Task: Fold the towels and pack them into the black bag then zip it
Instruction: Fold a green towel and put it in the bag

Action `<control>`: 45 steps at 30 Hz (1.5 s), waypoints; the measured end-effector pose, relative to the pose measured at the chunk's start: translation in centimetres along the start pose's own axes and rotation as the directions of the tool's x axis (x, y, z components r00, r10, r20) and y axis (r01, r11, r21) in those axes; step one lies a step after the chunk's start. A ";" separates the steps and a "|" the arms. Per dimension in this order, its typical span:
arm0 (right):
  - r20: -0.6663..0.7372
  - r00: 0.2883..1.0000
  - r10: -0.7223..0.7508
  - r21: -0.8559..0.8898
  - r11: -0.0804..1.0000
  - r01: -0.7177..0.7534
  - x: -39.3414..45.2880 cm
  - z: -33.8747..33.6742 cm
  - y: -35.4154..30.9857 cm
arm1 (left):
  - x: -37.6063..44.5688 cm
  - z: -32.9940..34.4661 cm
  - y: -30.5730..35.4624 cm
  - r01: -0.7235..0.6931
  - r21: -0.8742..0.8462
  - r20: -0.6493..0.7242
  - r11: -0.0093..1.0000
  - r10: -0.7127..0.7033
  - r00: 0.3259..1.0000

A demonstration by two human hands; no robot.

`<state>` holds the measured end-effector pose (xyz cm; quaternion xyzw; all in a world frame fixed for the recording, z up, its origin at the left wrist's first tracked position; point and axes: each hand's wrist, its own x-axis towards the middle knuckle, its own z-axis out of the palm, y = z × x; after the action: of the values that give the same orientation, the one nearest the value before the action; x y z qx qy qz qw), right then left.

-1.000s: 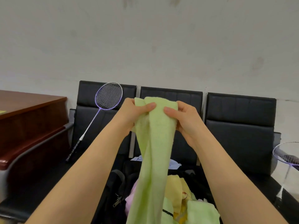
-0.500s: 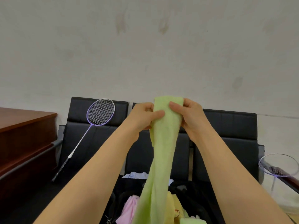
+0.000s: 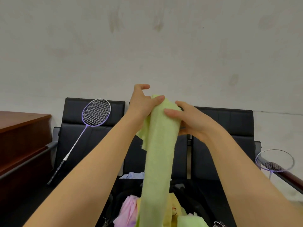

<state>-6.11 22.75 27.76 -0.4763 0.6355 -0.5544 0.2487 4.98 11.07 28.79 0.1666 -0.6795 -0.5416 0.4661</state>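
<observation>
Green towel (image 3: 159,145): lifted higher than a second ago, hanging as a long strip over the open black bag (image 3: 188,190); folding barely begun. Left hand (image 3: 141,105) thumb pins its top edge, index finger now raised free; right hand (image 3: 191,120) fingers clamped on the right edge. Open air before the wall; chairs (image 3: 229,128) and racket (image 3: 95,112) well apart behind.

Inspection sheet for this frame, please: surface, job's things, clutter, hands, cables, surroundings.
Surface: row of black chairs.
Job's things: green towel held up, hanging long; pink towel and yellow towel heaped on the open black bag.
Clutter: purple racket leaning on a chair; second racket at right.
Hands: left hand and right hand grip the towel's top.
Cables: nothing seen.
Surroundings: wooden desk, bare wall.
</observation>
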 end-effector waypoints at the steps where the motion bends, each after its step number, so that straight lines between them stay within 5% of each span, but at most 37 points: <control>1: -0.008 1.000 0.005 -0.027 1.000 -0.005 0.1 0.1 0.1 | -0.1 -0.1 -0.3 0.015 0.004 -0.008 1.000 -0.014 1.000; 6: -0.050 0.997 -0.060 0.105 0.992 0.065 0.3 1.6 0.9 | -2.5 -1.1 -2.7 0.135 -0.149 -0.040 0.980 -0.142 0.989; 10: -0.065 0.997 -0.046 0.260 0.964 0.061 0.7 2.4 1.3 | -5.1 -2.8 -5.6 0.240 0.028 0.228 0.970 -0.240 0.944; 12: -0.093 0.996 -0.011 0.302 0.952 0.039 1.0 2.6 1.5 | -5.7 -3.0 -6.4 0.217 0.065 0.286 0.974 -0.227 0.931; 16: -0.106 0.993 0.059 0.420 0.907 -0.009 0.9 2.6 2.7 | -5.8 -2.2 -6.5 0.095 0.028 0.171 0.995 -0.099 0.980; 23: -0.038 0.987 0.154 -0.016 0.988 -0.155 -0.9 1.6 4.8 | -5.3 -0.1 -6.3 -0.059 0.208 -0.050 0.976 0.071 0.996; 27: -0.038 0.998 0.053 -0.030 0.998 -0.054 -1.1 1.7 5.0 | -5.0 0.2 -6.3 -0.067 0.348 -0.113 0.935 0.112 0.987; 30: -0.004 1.000 -0.023 0.033 0.999 0.023 -0.9 2.1 5.2 | -4.4 -0.6 -6.2 -0.065 0.232 -0.083 0.971 0.086 0.993; 33: -0.022 0.996 -0.085 0.179 0.980 0.088 -0.6 2.3 5.0 | -4.5 -2.1 -5.9 -0.066 0.085 0.110 0.994 0.056 0.992; 37: -0.053 0.994 -0.098 0.245 0.963 0.108 -0.1 2.2 4.5 | -4.8 -3.1 -6.9 -0.015 0.229 0.324 0.973 -0.062 0.944; 42: -0.001 0.999 -0.032 0.234 0.972 0.031 -0.4 1.8 4.7 | -4.3 -2.1 -6.8 -0.005 0.207 0.213 0.978 -0.040 0.976; 45: 0.107 0.993 0.056 -0.006 0.998 -0.056 -1.3 1.2 5.2 | -3.6 -1.0 -6.7 -0.006 0.209 0.108 0.978 -0.017 0.994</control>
<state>-6.21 22.96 22.27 -0.4876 0.6351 -0.5202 0.2972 5.74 10.76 21.13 0.1865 -0.7568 -0.4766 0.4065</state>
